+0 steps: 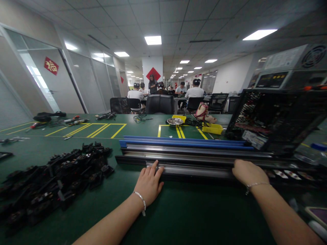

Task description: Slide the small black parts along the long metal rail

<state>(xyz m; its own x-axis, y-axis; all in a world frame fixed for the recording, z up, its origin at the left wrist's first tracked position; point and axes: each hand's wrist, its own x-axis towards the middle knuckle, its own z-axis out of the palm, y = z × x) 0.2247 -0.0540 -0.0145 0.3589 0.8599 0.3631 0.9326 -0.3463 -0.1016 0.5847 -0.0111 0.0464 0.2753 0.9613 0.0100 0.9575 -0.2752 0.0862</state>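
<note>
Several long profile strips lie side by side across the green table point(194, 211). The nearest is a glossy black strip point(196, 171). My left hand point(149, 182) rests on its left end with the fingers spread and stretched out. Toward the right, my right hand point(247, 173) is closed over the same strip, its fingertips curled out of sight. Just behind lie more dark strips point(178, 158), and a blue strip point(184, 143) is farthest back.
A large heap of black plastic parts point(56, 180) covers the left side. An opened computer case point(276, 119) stands at the right, with a power supply point(296, 61) on top. Beyond the strips are a metal bowl point(175, 121) and a yellow tray point(212, 129). People sit farther back.
</note>
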